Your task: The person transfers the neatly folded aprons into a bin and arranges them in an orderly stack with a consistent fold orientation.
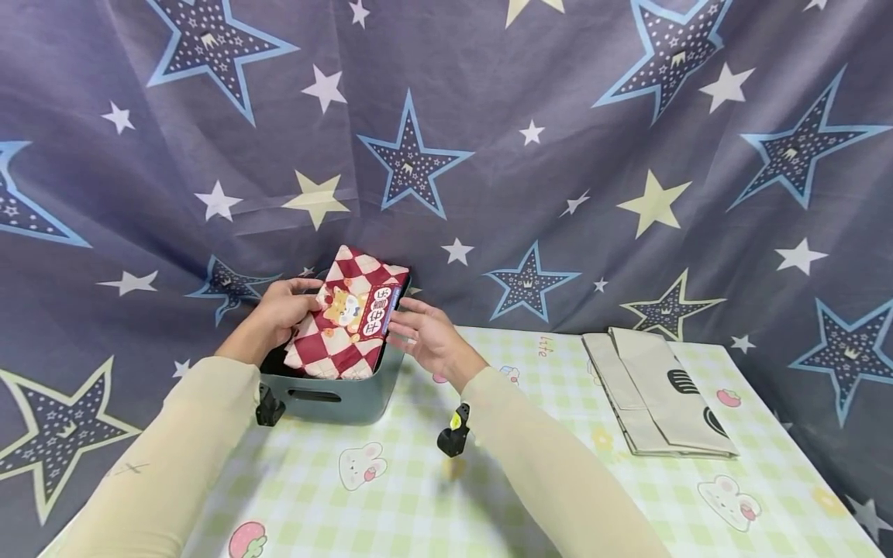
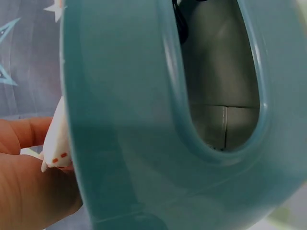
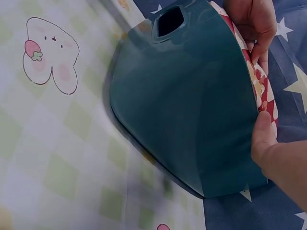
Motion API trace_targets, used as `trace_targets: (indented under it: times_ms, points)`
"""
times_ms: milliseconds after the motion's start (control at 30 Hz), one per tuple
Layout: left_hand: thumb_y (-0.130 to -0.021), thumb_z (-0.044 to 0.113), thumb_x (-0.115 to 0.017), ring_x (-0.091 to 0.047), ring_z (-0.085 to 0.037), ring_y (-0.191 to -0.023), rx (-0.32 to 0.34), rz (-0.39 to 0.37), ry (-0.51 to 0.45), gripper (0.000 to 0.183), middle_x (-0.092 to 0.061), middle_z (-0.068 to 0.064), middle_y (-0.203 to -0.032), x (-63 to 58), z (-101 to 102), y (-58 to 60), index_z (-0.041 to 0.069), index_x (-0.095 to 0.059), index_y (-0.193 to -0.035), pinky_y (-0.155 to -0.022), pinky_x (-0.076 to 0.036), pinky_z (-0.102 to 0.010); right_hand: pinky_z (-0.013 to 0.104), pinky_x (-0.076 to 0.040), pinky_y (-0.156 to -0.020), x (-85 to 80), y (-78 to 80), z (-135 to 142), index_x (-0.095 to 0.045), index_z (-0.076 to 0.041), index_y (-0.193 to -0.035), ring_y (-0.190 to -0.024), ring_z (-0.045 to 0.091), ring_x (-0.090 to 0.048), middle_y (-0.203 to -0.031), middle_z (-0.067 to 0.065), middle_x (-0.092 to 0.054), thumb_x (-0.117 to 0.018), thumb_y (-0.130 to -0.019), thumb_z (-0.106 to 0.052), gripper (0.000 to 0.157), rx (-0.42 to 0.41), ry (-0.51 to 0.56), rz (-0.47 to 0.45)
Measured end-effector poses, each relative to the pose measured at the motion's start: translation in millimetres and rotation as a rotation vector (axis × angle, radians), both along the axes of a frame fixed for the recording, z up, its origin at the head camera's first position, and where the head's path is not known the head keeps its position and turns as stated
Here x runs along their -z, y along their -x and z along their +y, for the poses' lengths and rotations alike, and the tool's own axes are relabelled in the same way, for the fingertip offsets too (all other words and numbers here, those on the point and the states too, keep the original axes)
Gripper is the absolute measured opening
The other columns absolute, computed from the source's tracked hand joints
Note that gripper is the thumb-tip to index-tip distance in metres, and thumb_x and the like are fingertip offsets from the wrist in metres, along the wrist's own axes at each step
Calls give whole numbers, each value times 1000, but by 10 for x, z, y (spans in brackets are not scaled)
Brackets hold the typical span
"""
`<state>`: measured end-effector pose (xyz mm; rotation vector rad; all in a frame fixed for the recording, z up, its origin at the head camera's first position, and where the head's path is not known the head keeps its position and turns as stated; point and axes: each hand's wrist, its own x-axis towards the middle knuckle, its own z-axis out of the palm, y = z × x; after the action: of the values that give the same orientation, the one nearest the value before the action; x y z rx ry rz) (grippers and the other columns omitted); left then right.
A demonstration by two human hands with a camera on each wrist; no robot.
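A teal bin with an oblong handle slot stands on the table by the curtain. At its open top lies a red-and-cream checked fabric piece, printed with a cartoon dog and a label of white characters. My left hand pinches its left edge between thumb and fingers; in the left wrist view the pale edge shows between them. My right hand is at the piece's right side, fingers extended near the label. In the right wrist view the right thumb lies along the bin's rim by the fabric.
A folded beige cloth bag with black print lies on the right of the table. The table has a green checked cover with cartoon prints. A dark star-patterned curtain hangs directly behind. Something black shows through the bin's slot.
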<state>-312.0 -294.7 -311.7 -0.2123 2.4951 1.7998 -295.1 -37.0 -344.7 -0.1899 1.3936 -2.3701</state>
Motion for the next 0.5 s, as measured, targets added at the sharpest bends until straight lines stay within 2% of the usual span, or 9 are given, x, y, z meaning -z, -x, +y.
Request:
trace_targets:
  times_ms: [267,500]
  points:
    - [-100,4,-52,-61,-25,-110,8,-44,17,60,-47,-24,-146,40,29,-14,5,-35,-157,-80,-56,-28,50,-44,-109,7,4,17,-38,-1,-154,-122,31,-57,-149,25,-48,-58,-99,-3,58,-13,0,-13]
    - [-100,4,-53,-63,-23,-105,11,-46,23,60,-49,-24,-144,121,29,4,6,-36,-157,-80,-56,-29,51,-44,-109,-4,-2,26,-38,0,-153,-127,35,-56,-146,24,-50,-59,-98,-4,58,-22,-17,-8]
